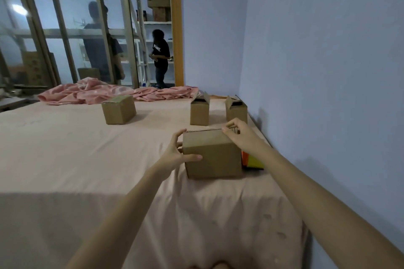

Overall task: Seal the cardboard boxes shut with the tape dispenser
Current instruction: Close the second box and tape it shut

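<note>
Four cardboard boxes sit upright on the bed (87, 159), two open-topped, and both hands, left (175, 152) and right (237, 130), grip the nearest box (213, 155).

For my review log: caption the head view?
Both hands, left hand and right hand, grip a closed brown cardboard box on pink-sheeted bed.
</note>
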Motion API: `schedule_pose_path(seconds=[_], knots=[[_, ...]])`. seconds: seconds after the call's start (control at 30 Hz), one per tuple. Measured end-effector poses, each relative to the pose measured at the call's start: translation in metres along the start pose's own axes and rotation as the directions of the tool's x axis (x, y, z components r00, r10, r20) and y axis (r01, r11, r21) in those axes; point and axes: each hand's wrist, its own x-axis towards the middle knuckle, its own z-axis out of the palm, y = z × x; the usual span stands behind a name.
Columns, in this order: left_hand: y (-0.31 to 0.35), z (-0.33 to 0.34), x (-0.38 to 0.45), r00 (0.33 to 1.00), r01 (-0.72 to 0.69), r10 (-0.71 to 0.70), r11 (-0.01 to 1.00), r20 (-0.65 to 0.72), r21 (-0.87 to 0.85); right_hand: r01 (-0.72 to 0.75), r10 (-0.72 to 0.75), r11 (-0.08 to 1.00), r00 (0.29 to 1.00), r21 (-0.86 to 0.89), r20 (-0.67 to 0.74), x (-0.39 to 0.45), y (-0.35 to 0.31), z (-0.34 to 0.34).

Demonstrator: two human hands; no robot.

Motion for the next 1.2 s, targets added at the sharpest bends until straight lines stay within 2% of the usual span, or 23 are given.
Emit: schedule_pose_path(seconds=[0.07, 0.2, 0.27, 0.37, 0.43, 0.53, 0.6, 0.7, 0.77, 0.83, 0.87, 0.97, 1.07, 1.2], knots=[[-0.005, 0.002, 0.001, 1.0, -0.003, 0.003, 1.0, -0.002, 0.019, -0.005, 0.005, 1.0, 1.0, 0.009, 0.0, -0.003, 0.009, 0.003], [-0.007, 0.01, 0.0, 0.999, -0.043, 0.043, 0.999, -0.026, -0.001, 0.026, -0.027, 1.0, 0.995, -0.014, -0.092, -0.005, 0.016, 0.008], [-0.005, 0.016, -0.003, 0.997, -0.052, 0.049, 0.998, -0.061, -0.042, 0.042, -0.05, 0.997, 0.99, -0.068, -0.131, -0.006, 0.017, 0.01], [-0.003, 0.027, -0.007, 0.985, -0.1, 0.097, 0.995, -0.143, -0.011, 0.034, -0.055, 0.988, 0.989, -0.153, -0.136, -0.008, 0.017, 0.01], [-0.002, 0.036, -0.008, 0.973, -0.109, 0.103, 0.994, -0.205, -0.018, 0.034, -0.077, 0.965, 0.984, -0.26, -0.158, -0.009, 0.017, 0.008], [0.001, 0.046, -0.006, 0.957, -0.101, 0.086, 0.994, -0.277, -0.041, 0.053, -0.104, 0.919, 0.988, -0.39, -0.112, -0.005, 0.017, 0.002], [0.002, 0.047, -0.003, 0.95, -0.077, 0.062, 0.996, -0.306, -0.037, 0.033, -0.071, 0.947, 0.992, -0.32, -0.106, -0.007, 0.018, -0.001], [0.001, 0.046, -0.001, 0.948, -0.074, 0.069, 0.997, -0.312, -0.006, 0.008, -0.039, 0.996, 0.934, -0.089, -0.354, -0.019, 0.03, -0.011], [0.002, 0.047, 0.001, 0.944, -0.066, 0.063, 0.998, -0.323, 0.003, -0.036, 0.063, 0.997, 0.886, 0.068, -0.46, -0.032, 0.048, -0.019], [0.004, 0.048, 0.002, 0.939, -0.051, 0.044, 0.999, -0.341, -0.013, -0.112, 0.189, 0.974, 0.885, 0.199, -0.425, -0.042, 0.066, -0.023], [0.004, 0.048, 0.003, 0.936, -0.051, 0.041, 0.999, -0.35, -0.018, -0.152, 0.222, 0.966, 0.898, 0.207, -0.38, -0.046, 0.076, -0.023], [0.003, 0.047, 0.003, 0.93, -0.066, 0.063, 0.998, -0.363, 0.005, -0.191, 0.214, 0.973, 0.958, 0.133, -0.192, -0.058, 0.103, -0.016], [0.003, 0.048, 0.003, 0.921, -0.102, 0.107, 0.994, -0.375, 0.036, -0.166, 0.171, 0.982, 0.984, 0.096, -0.051, -0.065, 0.116, -0.011], [0.003, 0.048, 0.001, 0.918, -0.089, 0.141, 0.984, -0.372, 0.153, -0.142, 0.134, 0.986, 0.987, -0.085, -0.092, -0.058, 0.118, -0.005]])
